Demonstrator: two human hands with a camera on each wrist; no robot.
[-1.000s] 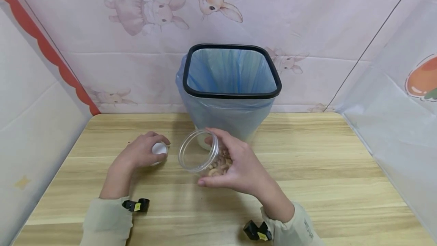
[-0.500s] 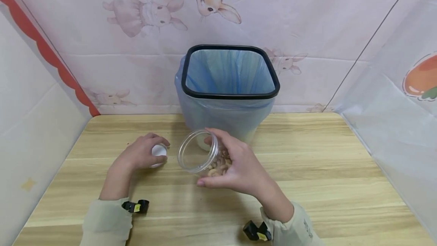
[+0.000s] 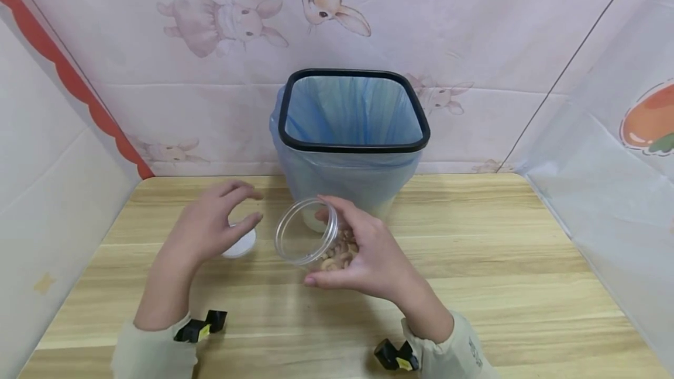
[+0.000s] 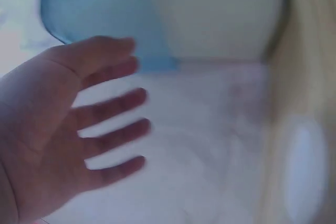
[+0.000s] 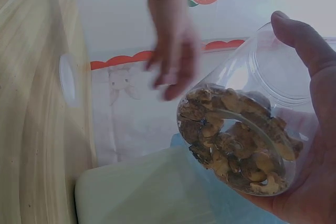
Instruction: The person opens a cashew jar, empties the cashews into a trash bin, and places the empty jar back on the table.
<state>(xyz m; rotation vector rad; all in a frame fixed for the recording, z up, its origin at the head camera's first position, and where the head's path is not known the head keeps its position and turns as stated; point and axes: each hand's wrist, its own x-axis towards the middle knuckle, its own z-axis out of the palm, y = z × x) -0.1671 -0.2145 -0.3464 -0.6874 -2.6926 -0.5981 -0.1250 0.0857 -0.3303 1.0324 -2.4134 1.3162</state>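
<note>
My right hand [image 3: 363,250] grips a clear plastic jar [image 3: 305,233] that is tilted, its open mouth facing left. Brown dried pieces, perhaps mushrooms or nuts [image 5: 236,140], lie in the jar's lower part. My left hand [image 3: 210,221] hovers above a round white lid [image 3: 241,245] on the table, fingers spread and holding nothing. In the left wrist view this lid [image 4: 306,171] shows blurred at the right, apart from the left hand [image 4: 79,119]. The right wrist view has the lid [image 5: 68,80] flat on the wood.
A bin [image 3: 355,148] with a black rim and a blue bag liner stands at the table's back, just behind the jar. Printed cloth walls [image 3: 474,28] enclose the wooden table [image 3: 500,262] at the back and sides.
My left hand has let go of the white lid, risen off it and opened its fingers. The lid now rests on the table. My right hand and the jar have stayed put.
</note>
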